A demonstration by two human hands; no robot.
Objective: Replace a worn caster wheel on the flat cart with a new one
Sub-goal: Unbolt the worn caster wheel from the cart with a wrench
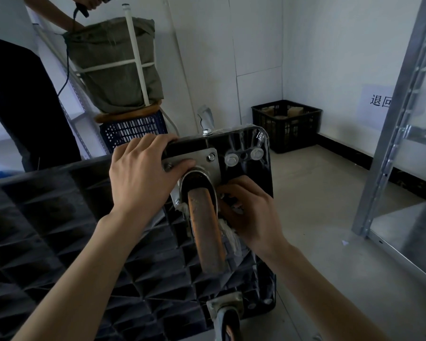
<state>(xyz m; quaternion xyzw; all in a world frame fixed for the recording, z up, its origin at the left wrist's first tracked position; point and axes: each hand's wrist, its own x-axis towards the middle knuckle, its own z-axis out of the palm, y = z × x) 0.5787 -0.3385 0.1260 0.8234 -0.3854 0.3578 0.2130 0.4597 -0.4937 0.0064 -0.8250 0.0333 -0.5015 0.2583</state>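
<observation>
1. Cart (59, 242), black and ribbed on its upturned underside, stands tipped on edge under both hands; its rounded corner rises just beyond the fingers, and its far edge runs right of the right hand down toward the camera.
2. Left hand (140, 173) grips the cart's top edge, fingers curled over it, thumb lying across the caster's silver mounting plate (202, 158) beside a bolt.
3. Caster wheel (207, 232), brown and scuffed, sits in its metal fork between the two hands, bolted to the cart just below the left thumb.
4. Right hand (249, 212) is curled against the right side of the fork, fingertips tucked in at the wheel; what they pinch cannot be told. Clear plastic wrap (229, 232) bunches just under its palm.
5. Second caster (226, 313), grey, sits on the cart below the right wrist, near the bottom edge.
6. Bare floor (317, 193) opens to the right of the right hand, bounded by a metal shelf upright (391, 134) farther right.
7. Black crate (287, 124) stands in the corner beyond the right hand; brown items show inside, too dim to name.
8. Blue crate (133, 131) beyond the left hand carries a stuffed grey sack (116, 65); another person (22, 99) stands to the left of it.
</observation>
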